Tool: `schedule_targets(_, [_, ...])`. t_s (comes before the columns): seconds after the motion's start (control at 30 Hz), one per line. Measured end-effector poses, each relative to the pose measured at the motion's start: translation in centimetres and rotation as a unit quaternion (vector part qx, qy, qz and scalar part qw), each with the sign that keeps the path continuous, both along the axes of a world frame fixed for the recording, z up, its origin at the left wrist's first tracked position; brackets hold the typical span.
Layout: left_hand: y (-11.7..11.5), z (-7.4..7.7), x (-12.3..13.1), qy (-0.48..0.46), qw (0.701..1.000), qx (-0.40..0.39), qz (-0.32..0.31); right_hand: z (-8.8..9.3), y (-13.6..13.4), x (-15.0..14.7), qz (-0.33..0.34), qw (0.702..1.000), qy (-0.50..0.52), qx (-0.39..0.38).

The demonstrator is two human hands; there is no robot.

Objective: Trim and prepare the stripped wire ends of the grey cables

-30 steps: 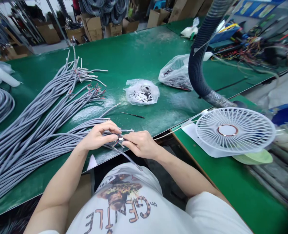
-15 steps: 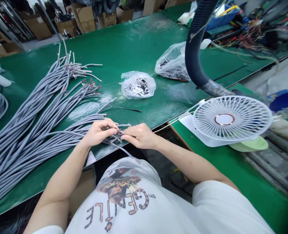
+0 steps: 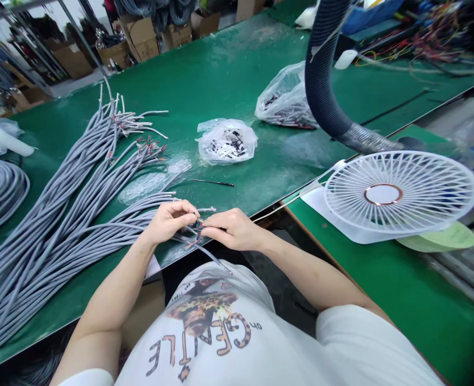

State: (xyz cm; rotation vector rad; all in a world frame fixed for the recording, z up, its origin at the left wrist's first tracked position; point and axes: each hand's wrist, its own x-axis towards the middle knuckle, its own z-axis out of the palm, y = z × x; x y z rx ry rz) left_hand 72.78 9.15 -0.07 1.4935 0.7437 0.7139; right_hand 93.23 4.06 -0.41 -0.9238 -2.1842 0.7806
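Observation:
My left hand pinches the stripped end of a grey cable at the table's front edge. Thin coloured wires, red, blue and dark, fan out between my two hands. My right hand faces it from the right, thumb and forefinger closed on the tips of these wires. A loose grey cable end sticks out below my hands toward my shirt. Left of my hands lies a thick bundle of grey cables, several ends showing bare red and white wires. A thin dark pointed tool rests just beyond my hands.
Behind my hands sits an open plastic bag of small black and white pieces, with a larger plastic bag farther right. A black flexible hose comes down at right beside a white fan. A cable coil lies far left.
The coloured wires between my hands are spread out more plainly and hang lower. Both hands stay close together in nearly the same place. The view has shifted slightly.

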Motion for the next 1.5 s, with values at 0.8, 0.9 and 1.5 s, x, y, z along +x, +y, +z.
schedule_targets(0.8, [-0.1, 3.0, -3.4, 0.195, 0.925, 0.319, -0.073, -2.0, -2.5, 4.3, -0.246, 0.931, 0.196, -0.184])
schedule_targets(0.9, [-2.7, 1.4, -4.3, 0.221, 0.9, 0.355, -0.12, -2.0, -2.2, 3.2, -0.203, 0.938, 0.193, -0.202])
schedule_targets(1.5, [-2.9, 0.2, -2.0, 0.119, 0.914, 0.385, -0.041, -0.1, -1.9, -2.4, -0.157, 0.873, 0.347, -0.303])
